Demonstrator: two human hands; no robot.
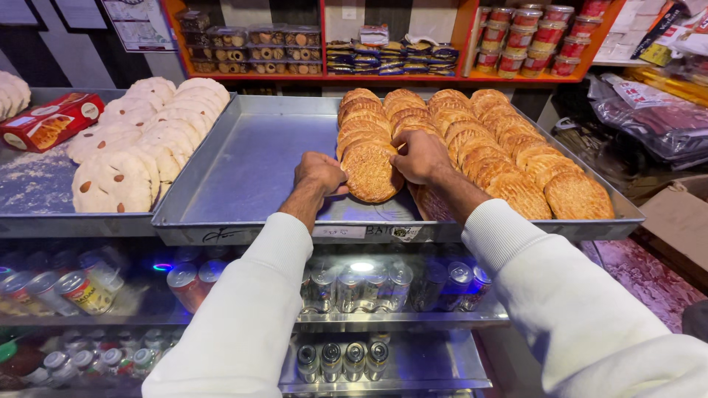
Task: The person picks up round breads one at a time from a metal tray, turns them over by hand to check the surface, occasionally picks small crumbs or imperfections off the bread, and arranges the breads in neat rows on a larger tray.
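At the near edge of the metal tray [243, 169], my left hand [319, 174] and right hand [419, 156] close on one round golden biscuit [371, 172], which lies at the front of the left row, overlapping the ones behind it. My left fingers are curled against its left rim; my right fingers clasp its upper right rim, though I cannot quite see how far the tips tuck under it. To do this well, I think I should keep the pressure on the rims only, even from both sides, so the patterned top does not crack. Best to keep it flat and low over the tray, clear of the rows of biscuits [509, 155] just beside my right wrist.
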